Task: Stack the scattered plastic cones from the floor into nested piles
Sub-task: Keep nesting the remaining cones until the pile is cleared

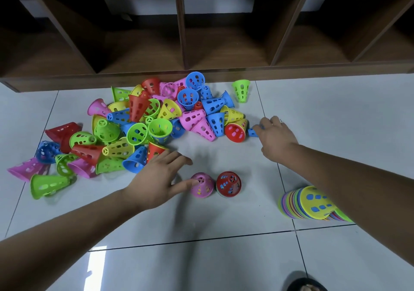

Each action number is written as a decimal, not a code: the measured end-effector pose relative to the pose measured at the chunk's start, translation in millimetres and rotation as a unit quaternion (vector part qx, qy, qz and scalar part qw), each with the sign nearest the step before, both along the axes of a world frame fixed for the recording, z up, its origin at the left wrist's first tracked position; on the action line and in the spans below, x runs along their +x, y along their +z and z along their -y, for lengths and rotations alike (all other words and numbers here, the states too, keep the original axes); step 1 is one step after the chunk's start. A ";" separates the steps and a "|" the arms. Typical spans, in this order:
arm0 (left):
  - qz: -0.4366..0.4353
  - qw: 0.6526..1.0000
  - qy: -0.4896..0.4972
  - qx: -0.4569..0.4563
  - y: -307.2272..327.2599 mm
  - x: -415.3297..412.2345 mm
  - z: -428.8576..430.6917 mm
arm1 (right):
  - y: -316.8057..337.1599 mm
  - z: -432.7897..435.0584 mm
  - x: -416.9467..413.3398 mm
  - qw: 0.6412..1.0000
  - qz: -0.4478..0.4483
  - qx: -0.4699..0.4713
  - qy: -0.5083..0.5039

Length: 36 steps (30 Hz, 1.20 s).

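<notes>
A heap of scattered perforated plastic cones (pixel 156 120) in several colours lies on the white tiled floor. A pink stack (pixel 202 184) and a red stack (pixel 228 184) stand upright in front of it. A long nested pile (pixel 309 203), topped by a yellow cone, lies on its side at the right. My left hand (pixel 156 178) hovers with spread fingers beside the pink stack, thumb touching it. My right hand (pixel 276 137) reaches over a small blue cone (pixel 252 132) at the heap's right edge, fingers curling onto it.
A dark wooden shelf unit (pixel 201 44) with open compartments runs along the back, right behind the heap. A lone green cone (pixel 241 90) stands at the back right. A foot (pixel 307 285) shows at the bottom edge.
</notes>
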<state>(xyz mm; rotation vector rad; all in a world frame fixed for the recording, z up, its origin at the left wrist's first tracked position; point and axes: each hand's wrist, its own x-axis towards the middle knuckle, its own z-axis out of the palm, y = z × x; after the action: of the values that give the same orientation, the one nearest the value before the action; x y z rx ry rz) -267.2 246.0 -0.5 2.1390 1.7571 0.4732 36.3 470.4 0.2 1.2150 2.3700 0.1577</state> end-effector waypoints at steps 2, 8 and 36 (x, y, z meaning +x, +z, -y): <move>-0.013 1.000 0.011 0.024 1.3 -7.3 5.2 | 0.7 1.1 -0.5 0.999 0.016 0.025 0.012; -0.057 0.996 0.065 0.010 -4.0 -27.0 12.5 | -0.7 3.1 -2.4 0.997 0.060 0.045 0.003; 0.210 0.967 0.144 -0.028 30.6 0.4 4.5 | 46.2 53.3 -12.5 0.927 -0.322 -0.163 -0.101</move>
<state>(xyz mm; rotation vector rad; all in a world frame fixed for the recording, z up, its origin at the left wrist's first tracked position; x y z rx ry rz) -266.8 241.5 30.1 1.5973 1.8031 0.8686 23.9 417.1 46.4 1.4842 2.6139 -0.7885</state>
